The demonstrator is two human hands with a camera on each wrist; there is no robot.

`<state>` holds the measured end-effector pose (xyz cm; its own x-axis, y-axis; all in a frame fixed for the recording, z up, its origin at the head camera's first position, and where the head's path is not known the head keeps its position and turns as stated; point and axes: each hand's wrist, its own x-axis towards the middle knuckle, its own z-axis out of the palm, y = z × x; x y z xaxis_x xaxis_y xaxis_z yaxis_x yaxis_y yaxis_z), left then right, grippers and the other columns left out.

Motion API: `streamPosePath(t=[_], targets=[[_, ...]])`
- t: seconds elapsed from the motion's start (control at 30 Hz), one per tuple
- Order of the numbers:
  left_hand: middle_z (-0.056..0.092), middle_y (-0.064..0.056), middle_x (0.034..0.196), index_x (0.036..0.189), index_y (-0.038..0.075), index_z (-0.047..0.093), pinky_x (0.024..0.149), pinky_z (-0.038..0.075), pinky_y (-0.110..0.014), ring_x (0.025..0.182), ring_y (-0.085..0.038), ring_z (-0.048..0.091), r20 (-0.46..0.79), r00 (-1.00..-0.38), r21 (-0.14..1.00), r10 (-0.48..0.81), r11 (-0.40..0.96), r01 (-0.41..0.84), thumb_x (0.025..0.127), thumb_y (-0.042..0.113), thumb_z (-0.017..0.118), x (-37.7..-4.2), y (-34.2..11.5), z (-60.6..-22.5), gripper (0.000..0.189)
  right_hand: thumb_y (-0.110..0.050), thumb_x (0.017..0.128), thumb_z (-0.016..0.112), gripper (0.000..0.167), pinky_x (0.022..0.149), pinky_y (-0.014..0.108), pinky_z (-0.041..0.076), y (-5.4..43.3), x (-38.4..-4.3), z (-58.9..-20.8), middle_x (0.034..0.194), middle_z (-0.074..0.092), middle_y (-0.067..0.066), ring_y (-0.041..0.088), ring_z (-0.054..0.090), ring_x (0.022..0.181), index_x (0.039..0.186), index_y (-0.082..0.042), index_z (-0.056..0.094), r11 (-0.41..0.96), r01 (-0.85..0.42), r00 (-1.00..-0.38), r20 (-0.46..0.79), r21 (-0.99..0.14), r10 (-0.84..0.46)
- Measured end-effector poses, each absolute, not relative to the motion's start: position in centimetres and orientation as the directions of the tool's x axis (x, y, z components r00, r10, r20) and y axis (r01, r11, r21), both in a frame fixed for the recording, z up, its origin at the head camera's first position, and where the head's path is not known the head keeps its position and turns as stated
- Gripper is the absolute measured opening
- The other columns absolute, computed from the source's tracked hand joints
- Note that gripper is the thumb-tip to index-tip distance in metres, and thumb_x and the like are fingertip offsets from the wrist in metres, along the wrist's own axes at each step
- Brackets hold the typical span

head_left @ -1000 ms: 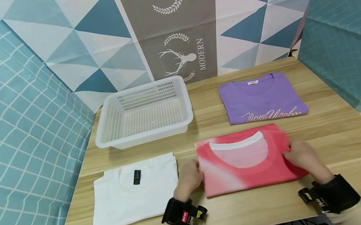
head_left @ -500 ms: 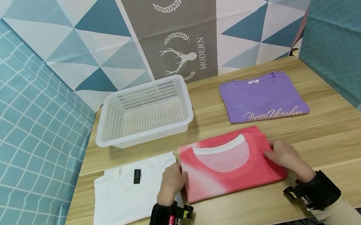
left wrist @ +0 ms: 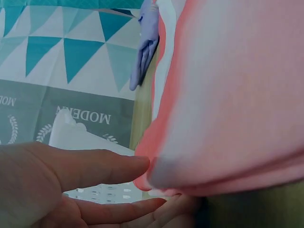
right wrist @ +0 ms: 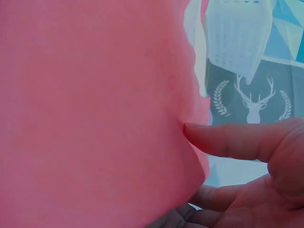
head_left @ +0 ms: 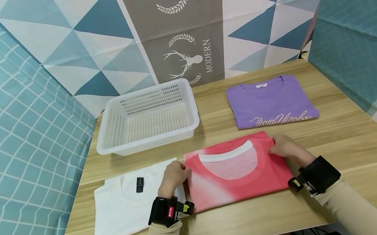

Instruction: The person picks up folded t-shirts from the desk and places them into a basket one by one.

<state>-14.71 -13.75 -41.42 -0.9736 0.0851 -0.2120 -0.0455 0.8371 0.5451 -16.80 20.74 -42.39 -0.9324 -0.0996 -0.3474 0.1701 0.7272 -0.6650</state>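
A folded red-and-white T-shirt [head_left: 231, 187] lies at the front middle of the table, its white-trimmed neckline facing the back. My left hand [head_left: 173, 177] pinches its left edge near the far corner, over the white T-shirt's right margin. In the left wrist view the thumb [left wrist: 109, 166] presses on top of the cloth and the fingers are partly hidden below it. My right hand [head_left: 287, 147] pinches the right edge near the far corner. The right wrist view has that thumb [right wrist: 228, 141] denting the cloth, with fingers underneath.
A folded white T-shirt [head_left: 115, 214] with a black label lies at the left, close beside the red one. Behind it stands a white perforated plastic basket [head_left: 156, 141]. A folded purple T-shirt [head_left: 269, 103] lies at the back right of the wooden table [head_left: 349, 144].
The red T-shirt has slid left, up close to the white one, with both hands on it. My hands have since shifted up its sides toward the far corners, the right hand more so.
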Motion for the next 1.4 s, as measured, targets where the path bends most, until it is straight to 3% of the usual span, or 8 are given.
streamPosePath(t=[0.13, 0.4, 0.7, 0.97, 1.2, 1.3, 1.4], targets=[[0.029, 0.008, 0.045, 0.047, 0.018, 0.032, 0.045, 0.020, -0.020, 0.045, -0.008, 0.028, -0.245, -0.967, 0.571, 0.070, 0.816, -0.086, 0.083, 0.012, 0.060, -15.5, -13.9, -41.4, 0.046, 0.001, 0.070, 0.061, 0.011, 0.053, 0.024, 0.037, 20.9, -17.6, -42.5, 0.067, 0.040, 0.002, 0.014, 0.041, 0.059, 0.072, 0.002, 0.050, 0.724, 0.191, -0.927, -0.363, -0.663, -0.088], [0.032, 0.007, 0.046, 0.048, 0.016, 0.038, 0.045, 0.024, -0.021, 0.046, -0.010, 0.032, -0.258, -0.966, 0.560, 0.018, 0.818, -0.134, 0.080, 0.014, 0.064, -16.6, -13.4, -41.6, 0.041, 0.001, 0.069, 0.060, 0.035, 0.048, 0.022, 0.031, 20.8, -18.4, -42.5, 0.053, 0.029, -0.006, 0.008, 0.033, 0.049, 0.054, -0.015, 0.033, 0.702, 0.241, -0.909, -0.409, -0.670, -0.078], [0.027, 0.007, 0.049, 0.048, 0.018, 0.030, 0.046, 0.024, -0.021, 0.050, -0.011, 0.034, -0.217, -0.976, 0.572, -0.019, 0.808, -0.143, 0.079, 0.015, 0.068, -16.6, -12.8, -42.3, 0.049, 0.000, 0.072, 0.065, 0.041, 0.048, 0.021, 0.032, 20.8, -18.8, -42.9, 0.049, 0.027, -0.009, 0.007, 0.035, 0.046, 0.050, -0.017, 0.034, 0.692, 0.263, -0.903, -0.425, -0.672, -0.069], [0.026, 0.005, 0.053, 0.052, 0.016, 0.028, 0.048, 0.025, -0.024, 0.053, -0.015, 0.035, -0.212, -0.977, 0.492, -0.034, 0.860, -0.137, 0.081, 0.017, 0.066, -16.6, -12.3, -42.5, 0.048, -0.002, 0.072, 0.067, 0.039, 0.048, 0.021, 0.033, 20.8, -18.8, -43.0, 0.050, 0.030, -0.008, 0.007, 0.037, 0.047, 0.051, -0.016, 0.038, 0.673, 0.263, -0.907, -0.415, -0.692, -0.073], [0.027, 0.005, 0.055, 0.054, 0.016, 0.028, 0.048, 0.024, -0.022, 0.054, -0.014, 0.035, -0.185, -0.982, 0.576, -0.042, 0.805, -0.143, 0.079, 0.012, 0.065, -16.5, -12.2, -42.7, 0.044, -0.003, 0.078, 0.064, 0.036, 0.051, 0.023, 0.037, 21.0, -18.4, -43.2, 0.055, 0.032, -0.006, 0.008, 0.039, 0.051, 0.056, -0.015, 0.038, 0.654, 0.271, -0.894, -0.437, -0.706, -0.101], [0.036, 0.001, 0.060, 0.059, 0.011, 0.038, 0.050, 0.029, -0.022, 0.059, -0.016, 0.040, -0.225, -0.972, 0.620, -0.062, 0.761, -0.192, 0.080, 0.011, 0.065, -16.5, -12.2, -42.7, 0.034, -0.003, 0.079, 0.063, 0.032, 0.052, 0.024, 0.038, 21.0, -18.2, -43.2, 0.059, 0.036, -0.004, 0.009, 0.040, 0.054, 0.059, -0.013, 0.040, 0.653, 0.256, -0.900, -0.421, -0.713, -0.108], [0.055, -0.008, 0.078, 0.078, 0.001, 0.057, 0.058, 0.036, -0.023, 0.072, -0.018, 0.048, -0.275, -0.958, 0.676, -0.081, 0.692, -0.253, 0.082, 0.011, 0.065, -16.4, -12.3, -42.7, 0.013, -0.003, 0.080, 0.063, 0.021, 0.053, 0.024, 0.039, 21.0, -18.0, -43.1, 0.063, 0.041, -0.002, 0.010, 0.042, 0.056, 0.065, -0.006, 0.047, 0.646, 0.231, -0.911, -0.395, -0.727, -0.119]])
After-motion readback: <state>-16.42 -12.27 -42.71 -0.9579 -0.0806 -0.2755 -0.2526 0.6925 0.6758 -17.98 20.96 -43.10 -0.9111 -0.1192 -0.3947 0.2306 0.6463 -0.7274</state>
